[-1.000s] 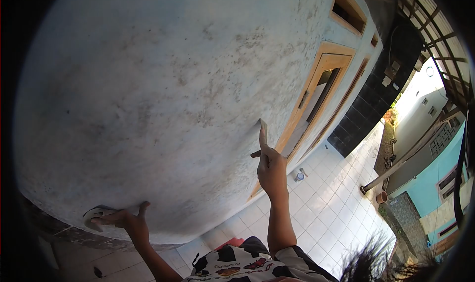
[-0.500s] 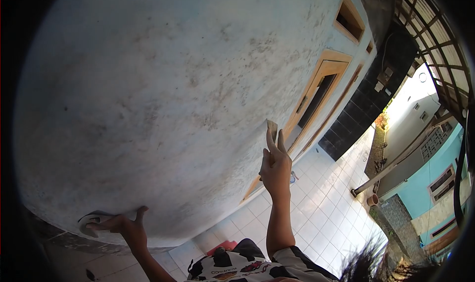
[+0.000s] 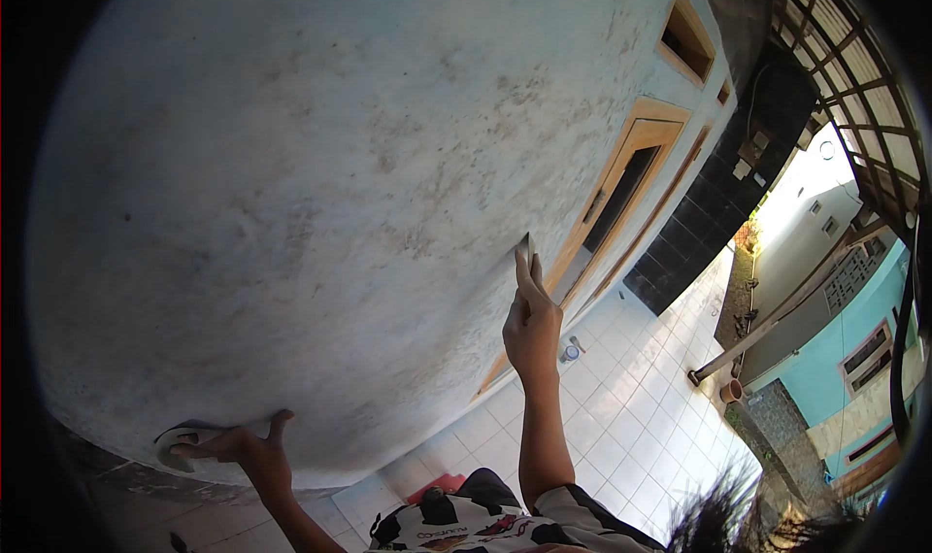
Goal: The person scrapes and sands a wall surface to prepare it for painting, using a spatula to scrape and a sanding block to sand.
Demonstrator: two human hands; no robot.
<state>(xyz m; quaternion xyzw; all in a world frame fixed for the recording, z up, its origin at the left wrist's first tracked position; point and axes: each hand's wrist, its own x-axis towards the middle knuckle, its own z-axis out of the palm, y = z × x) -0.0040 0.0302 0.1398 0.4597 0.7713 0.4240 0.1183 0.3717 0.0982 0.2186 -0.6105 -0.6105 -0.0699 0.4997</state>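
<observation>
A pale blue-white wall (image 3: 320, 291) with dark, mottled stains fills the left and middle of the view. My right hand (image 3: 533, 328) is closed on a scraper (image 3: 525, 244), index finger extended along its flat blade, whose tip meets the wall surface. Most of the scraper is hidden behind my fingers. Low on the left, my left hand (image 3: 255, 456) is closed on a pale curved piece (image 3: 173, 452) with a dark edge, close against the wall; its kind I cannot tell. The left thumb points out to the right along the wall.
A wooden door frame (image 3: 621, 189) and a small framed opening (image 3: 686, 38) are set in the wall to the right. On the white tiled floor (image 3: 621, 398) stands a small can (image 3: 570, 353). A red object (image 3: 439, 487) lies beside my shirt. Black tiles (image 3: 699, 228) line the far wall.
My right hand has turned and shifted slightly left and down, so the scraper blade now shows more edge-on. The can has come into clearer view. My left hand is nearly unmoved.
</observation>
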